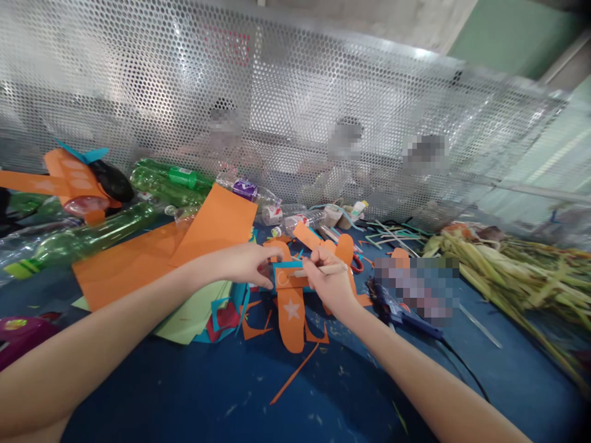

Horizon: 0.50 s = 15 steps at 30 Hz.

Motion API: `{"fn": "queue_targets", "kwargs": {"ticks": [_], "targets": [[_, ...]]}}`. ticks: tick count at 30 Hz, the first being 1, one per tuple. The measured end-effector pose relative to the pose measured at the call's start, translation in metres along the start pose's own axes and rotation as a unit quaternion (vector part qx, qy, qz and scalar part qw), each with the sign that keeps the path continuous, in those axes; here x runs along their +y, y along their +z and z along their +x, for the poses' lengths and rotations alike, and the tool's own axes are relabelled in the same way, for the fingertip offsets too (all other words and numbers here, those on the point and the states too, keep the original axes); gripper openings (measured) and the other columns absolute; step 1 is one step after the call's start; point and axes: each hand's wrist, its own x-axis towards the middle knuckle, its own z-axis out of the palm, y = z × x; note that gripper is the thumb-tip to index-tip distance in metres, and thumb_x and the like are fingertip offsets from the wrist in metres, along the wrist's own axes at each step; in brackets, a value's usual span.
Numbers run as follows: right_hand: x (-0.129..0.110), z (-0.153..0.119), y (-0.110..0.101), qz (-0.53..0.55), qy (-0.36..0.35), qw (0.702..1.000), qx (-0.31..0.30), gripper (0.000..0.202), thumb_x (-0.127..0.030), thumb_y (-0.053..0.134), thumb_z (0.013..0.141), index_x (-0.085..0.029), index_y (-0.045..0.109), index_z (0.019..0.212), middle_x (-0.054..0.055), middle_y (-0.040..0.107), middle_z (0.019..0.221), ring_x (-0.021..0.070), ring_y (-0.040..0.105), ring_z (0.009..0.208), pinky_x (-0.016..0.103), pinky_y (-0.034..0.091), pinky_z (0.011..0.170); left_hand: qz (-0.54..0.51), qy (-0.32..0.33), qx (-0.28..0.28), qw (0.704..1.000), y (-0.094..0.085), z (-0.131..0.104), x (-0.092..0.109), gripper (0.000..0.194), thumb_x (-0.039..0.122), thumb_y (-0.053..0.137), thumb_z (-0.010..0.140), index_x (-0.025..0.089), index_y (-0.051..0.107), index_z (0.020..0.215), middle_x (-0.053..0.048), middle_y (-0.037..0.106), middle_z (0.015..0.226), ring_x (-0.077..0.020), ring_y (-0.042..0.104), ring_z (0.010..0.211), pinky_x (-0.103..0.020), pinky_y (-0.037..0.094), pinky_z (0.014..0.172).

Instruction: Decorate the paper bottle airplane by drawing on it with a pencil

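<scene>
A toy plane of orange paper with blue edging lies in the middle of the table. A white star marks its near wing, and a white curved line shows on its body. At the plane's left end, my left hand grips the blue edge between thumb and fingers. My right hand is closed round a pale pen, its tip at the orange body close to the curved line. My right hand hides part of the plane's right end.
Orange sheets, green paper and cut scraps surround the plane. Plastic bottles lie behind, before a perforated metal screen. Another orange plane stands left. To the right are a blue glue gun with cord and dry husks.
</scene>
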Motion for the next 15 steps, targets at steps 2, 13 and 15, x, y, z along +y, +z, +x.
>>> {"fn": "queue_targets", "kwargs": {"ticks": [2,13,15], "targets": [[0.001,-0.001,0.001,0.012,-0.001,1.0,-0.007,0.03,-0.029,0.052,0.079,-0.023,0.032,0.059,-0.009,0.038,0.042,0.0088,0.037,0.037,0.022,0.029,0.041,0.009,-0.008,0.001,1.0,-0.001,0.0,0.002,0.054,0.029,0.067,0.071,0.025,0.046,0.121,0.004,0.058,0.072,-0.0129,0.055,0.062,-0.022,0.036,0.055],[-0.005,0.006,-0.01,0.092,0.021,0.996,-0.001,0.027,-0.027,0.053,0.078,-0.023,0.035,0.058,-0.009,0.04,0.036,0.008,0.035,0.034,0.021,0.027,0.039,0.0,0.0,-0.005,1.0,0.0,-0.001,0.0,0.049,0.032,0.066,0.072,0.024,0.048,0.118,0.002,0.061,0.077,-0.0145,0.057,0.067,-0.023,0.037,0.056],[-0.004,0.009,-0.015,0.087,0.017,0.996,0.018,0.027,-0.023,0.052,0.077,-0.023,0.033,0.057,-0.01,0.037,0.035,0.0074,0.033,0.033,0.021,0.026,0.038,0.001,-0.004,-0.011,1.0,-0.002,-0.002,0.001,0.045,0.031,0.066,0.072,0.024,0.05,0.114,0.002,0.062,0.08,-0.0146,0.058,0.068,-0.023,0.037,0.057]]}}
